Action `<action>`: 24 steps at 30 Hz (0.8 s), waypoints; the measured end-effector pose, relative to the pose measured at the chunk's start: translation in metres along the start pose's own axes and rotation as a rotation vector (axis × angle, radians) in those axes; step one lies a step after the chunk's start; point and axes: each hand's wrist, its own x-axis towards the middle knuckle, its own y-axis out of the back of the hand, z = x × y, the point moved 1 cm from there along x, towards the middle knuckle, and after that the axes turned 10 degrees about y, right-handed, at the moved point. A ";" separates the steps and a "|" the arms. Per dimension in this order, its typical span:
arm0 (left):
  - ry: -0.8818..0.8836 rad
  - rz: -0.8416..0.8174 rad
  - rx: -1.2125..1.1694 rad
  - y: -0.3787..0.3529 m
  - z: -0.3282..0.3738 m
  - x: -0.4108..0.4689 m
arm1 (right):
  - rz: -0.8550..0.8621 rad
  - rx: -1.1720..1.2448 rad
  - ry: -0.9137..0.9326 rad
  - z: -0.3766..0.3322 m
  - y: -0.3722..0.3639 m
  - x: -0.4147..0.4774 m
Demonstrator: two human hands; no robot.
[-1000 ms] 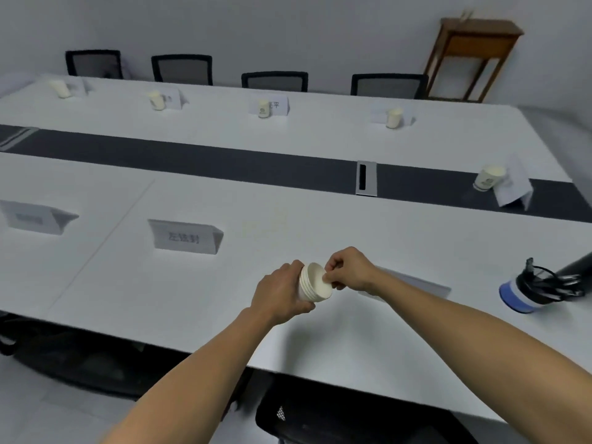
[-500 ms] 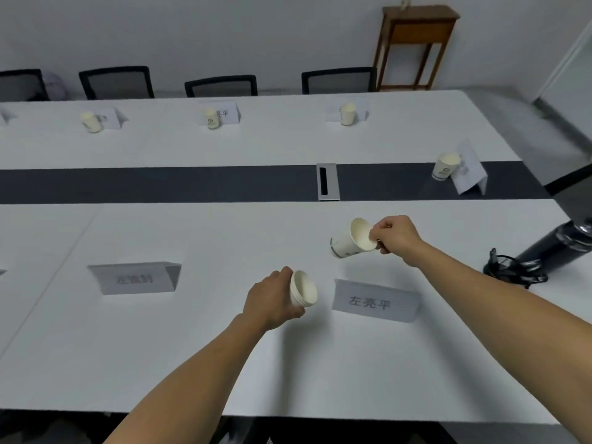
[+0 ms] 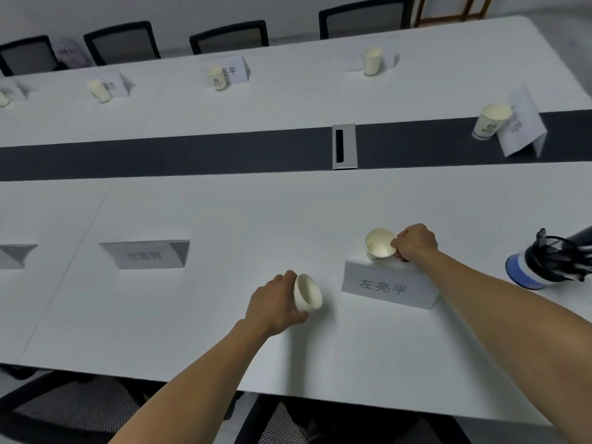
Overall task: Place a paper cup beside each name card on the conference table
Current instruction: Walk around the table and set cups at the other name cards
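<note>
Our right hand [image 3: 415,241] grips a paper cup [image 3: 379,245] upright just beyond the name card [image 3: 387,288] reading 左亮平; our left hand [image 3: 275,304] clasps the cup stack [image 3: 307,292].

Two bare forearms reached forward from the bottom edge. The left hand [image 3: 275,302] curled around a stack of paper cups [image 3: 307,291] tipped sideways. The right hand [image 3: 415,241], farther out, pinched the rim of an upright paper cup [image 3: 379,245].

White table [image 3: 192,315] crossed by a dark grey strip [image 3: 160,155]. Cream paper cups [image 3: 379,246], one with a greenish logo [image 3: 488,125]. White name cards [image 3: 389,288] with grey lettering. Black bottle [image 3: 544,267] with a blue base.
</note>
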 end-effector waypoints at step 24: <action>0.168 0.311 -0.183 0.074 -0.285 -0.189 | -0.155 -0.297 0.552 -0.198 -0.199 -0.254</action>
